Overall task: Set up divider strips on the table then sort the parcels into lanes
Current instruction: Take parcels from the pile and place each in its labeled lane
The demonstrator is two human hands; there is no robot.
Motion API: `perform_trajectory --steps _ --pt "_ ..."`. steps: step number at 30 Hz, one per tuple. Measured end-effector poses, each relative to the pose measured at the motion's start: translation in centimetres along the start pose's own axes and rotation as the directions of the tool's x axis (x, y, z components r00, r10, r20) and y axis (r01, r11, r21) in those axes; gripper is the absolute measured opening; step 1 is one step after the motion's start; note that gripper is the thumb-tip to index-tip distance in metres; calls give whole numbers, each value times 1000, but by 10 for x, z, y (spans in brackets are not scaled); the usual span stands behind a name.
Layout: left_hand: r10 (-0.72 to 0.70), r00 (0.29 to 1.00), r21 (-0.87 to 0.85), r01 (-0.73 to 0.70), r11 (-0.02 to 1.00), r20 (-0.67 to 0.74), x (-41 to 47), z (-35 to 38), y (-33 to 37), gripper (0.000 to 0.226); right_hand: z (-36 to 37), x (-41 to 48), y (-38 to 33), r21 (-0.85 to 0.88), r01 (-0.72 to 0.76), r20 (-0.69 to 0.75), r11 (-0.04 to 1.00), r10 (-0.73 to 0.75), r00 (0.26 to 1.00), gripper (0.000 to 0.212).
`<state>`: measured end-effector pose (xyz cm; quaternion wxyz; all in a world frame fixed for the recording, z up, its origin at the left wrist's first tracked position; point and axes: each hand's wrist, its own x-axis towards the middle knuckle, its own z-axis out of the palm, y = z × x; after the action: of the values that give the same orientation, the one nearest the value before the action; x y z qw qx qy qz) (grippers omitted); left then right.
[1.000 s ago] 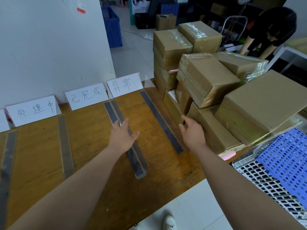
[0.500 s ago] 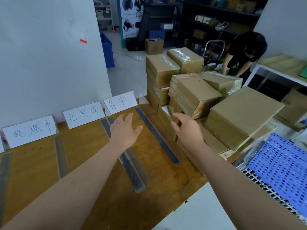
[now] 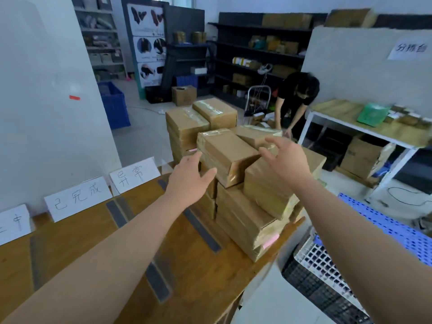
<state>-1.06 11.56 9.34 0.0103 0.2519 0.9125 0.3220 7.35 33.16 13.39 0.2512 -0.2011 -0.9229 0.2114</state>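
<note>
A pile of taped brown cardboard parcels fills the right end of the wooden table (image 3: 70, 232). The top parcel (image 3: 228, 152) lies tilted on the stack. My left hand (image 3: 188, 177) hovers open at its left near corner, fingers spread. My right hand (image 3: 286, 159) is open just to its right, above a larger parcel (image 3: 266, 185). Neither hand grips anything. Grey divider strips lie on the table: one (image 3: 202, 229) beside the pile, another (image 3: 115, 213) further left, partly hidden by my left arm.
White paper signs (image 3: 78, 198) with handwritten characters stand along the table's back edge against a white wall. A blue and white plastic crate (image 3: 327, 260) sits low on the right. Another person (image 3: 295, 101) bends over behind the pile. Shelves line the back.
Both hands have risen from table level beside the strips up to the top parcel of the pile. The view has tilted upward, showing more of the room.
</note>
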Motion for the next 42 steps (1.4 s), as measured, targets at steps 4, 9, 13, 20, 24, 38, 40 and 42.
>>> perform_trajectory --steps 4,9,13,20,24,38,40,42 --pt "-21 993 -13 23 1000 116 3 27 43 67 -30 24 49 -38 -132 57 991 134 989 49" --pt "-137 965 49 129 990 223 10 69 84 61 -47 48 112 -93 -248 218 964 263 940 43" --pt "-283 932 -62 304 951 225 12 95 106 67 -47 56 143 13 -290 316 957 271 909 43" --pt "-415 903 -438 420 795 111 -5 120 132 69 -47 52 151 321 -349 331 881 241 913 37" --pt "-370 926 -599 259 758 -69 -11 113 153 59 -64 46 143 455 -308 231 836 223 947 48" --pt "-294 859 -643 -52 764 -419 -15 86 202 28 -100 38 151 768 -600 589 221 121 799 48" --pt "-266 875 -625 -51 779 -404 -17 83 200 35 -98 37 153 760 -633 632 147 62 773 54" --pt "-262 897 -634 -26 773 -356 -19 80 196 42 -92 37 156 766 -634 634 104 39 772 55"
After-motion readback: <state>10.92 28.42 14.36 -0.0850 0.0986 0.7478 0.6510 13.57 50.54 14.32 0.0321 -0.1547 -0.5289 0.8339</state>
